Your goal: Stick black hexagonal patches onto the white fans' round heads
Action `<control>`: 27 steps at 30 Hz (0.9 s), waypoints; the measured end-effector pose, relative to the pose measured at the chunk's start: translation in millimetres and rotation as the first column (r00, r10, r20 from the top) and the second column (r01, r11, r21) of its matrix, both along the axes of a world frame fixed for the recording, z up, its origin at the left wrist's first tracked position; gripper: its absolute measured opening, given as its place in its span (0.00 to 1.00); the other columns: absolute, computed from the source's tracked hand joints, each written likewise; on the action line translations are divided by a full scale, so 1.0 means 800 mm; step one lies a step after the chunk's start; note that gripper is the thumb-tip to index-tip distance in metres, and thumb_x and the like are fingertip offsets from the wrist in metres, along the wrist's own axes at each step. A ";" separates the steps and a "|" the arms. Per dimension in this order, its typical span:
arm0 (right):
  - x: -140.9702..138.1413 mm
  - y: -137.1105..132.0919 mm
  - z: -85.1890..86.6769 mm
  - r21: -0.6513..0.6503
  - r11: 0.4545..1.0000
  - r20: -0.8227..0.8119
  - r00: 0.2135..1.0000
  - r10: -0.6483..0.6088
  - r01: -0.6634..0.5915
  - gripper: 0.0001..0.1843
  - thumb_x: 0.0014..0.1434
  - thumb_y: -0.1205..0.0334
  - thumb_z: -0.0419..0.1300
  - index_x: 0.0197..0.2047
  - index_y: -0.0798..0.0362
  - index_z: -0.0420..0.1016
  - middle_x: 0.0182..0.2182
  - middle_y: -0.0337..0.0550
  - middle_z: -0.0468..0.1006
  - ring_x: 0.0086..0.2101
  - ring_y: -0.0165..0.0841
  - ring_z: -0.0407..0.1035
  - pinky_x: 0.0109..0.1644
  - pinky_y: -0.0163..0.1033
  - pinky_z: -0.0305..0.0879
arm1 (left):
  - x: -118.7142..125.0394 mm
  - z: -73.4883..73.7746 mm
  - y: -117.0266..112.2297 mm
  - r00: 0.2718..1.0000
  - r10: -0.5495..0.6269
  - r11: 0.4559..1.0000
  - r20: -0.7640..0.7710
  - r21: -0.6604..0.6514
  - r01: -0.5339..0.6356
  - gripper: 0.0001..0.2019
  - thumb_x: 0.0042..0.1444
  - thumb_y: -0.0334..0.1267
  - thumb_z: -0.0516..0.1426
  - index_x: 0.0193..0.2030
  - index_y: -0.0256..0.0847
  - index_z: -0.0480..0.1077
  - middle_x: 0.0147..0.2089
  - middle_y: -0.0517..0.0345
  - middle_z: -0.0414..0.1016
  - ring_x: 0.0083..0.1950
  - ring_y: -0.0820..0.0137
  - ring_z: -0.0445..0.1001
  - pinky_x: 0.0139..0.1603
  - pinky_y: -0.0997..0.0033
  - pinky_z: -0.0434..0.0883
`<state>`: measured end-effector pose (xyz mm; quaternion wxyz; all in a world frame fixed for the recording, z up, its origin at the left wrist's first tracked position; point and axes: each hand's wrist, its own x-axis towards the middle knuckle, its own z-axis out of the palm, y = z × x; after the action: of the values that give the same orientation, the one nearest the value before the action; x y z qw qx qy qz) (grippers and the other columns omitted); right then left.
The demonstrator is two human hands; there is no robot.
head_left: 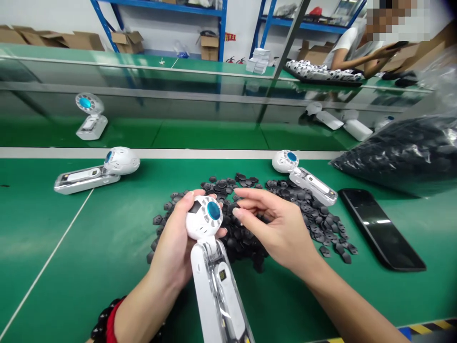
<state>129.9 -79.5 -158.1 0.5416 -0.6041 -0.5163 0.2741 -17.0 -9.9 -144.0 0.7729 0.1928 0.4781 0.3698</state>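
My left hand (pixel 174 238) is wrapped round the head of a white ball-headed device (pixel 204 218), which has a blue disc and one black patch on its ball. Its long hinged body, partly clear plastic, reaches down toward the front edge. Just right of the ball, my right hand (pixel 273 221) pinches a small black pentagon piece (pixel 233 208) between thumb and fingers; the piece is apart from the ball. Beneath and behind both hands spreads a pile of black pentagon pieces (pixel 323 224).
Similar white devices lie at the left (pixel 96 171) and right (pixel 303 177) of the green table (pixel 43 247). A black phone-shaped slab (pixel 383 228) and a full plastic bag (pixel 400 155) are at the right. Beyond the glass partition, a person (pixel 353 50) sits by a tray of white balls (pixel 321 74).
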 end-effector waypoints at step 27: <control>-0.031 -0.004 -0.003 0.057 0.994 -0.073 0.992 0.103 -0.099 0.05 0.61 0.68 0.65 0.39 0.48 0.75 0.32 0.34 0.75 0.32 0.27 0.69 0.36 0.33 0.68 | 0.002 -0.012 -0.014 0.994 -0.029 0.999 0.107 -0.036 0.033 0.10 0.64 0.47 0.61 0.44 0.45 0.74 0.35 0.60 0.76 0.33 0.71 0.79 0.37 0.76 0.78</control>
<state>104.8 -82.6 -160.5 0.5622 -0.5519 -0.5322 0.3101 -15.5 -20.8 -153.7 0.8065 0.1655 0.4400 0.3585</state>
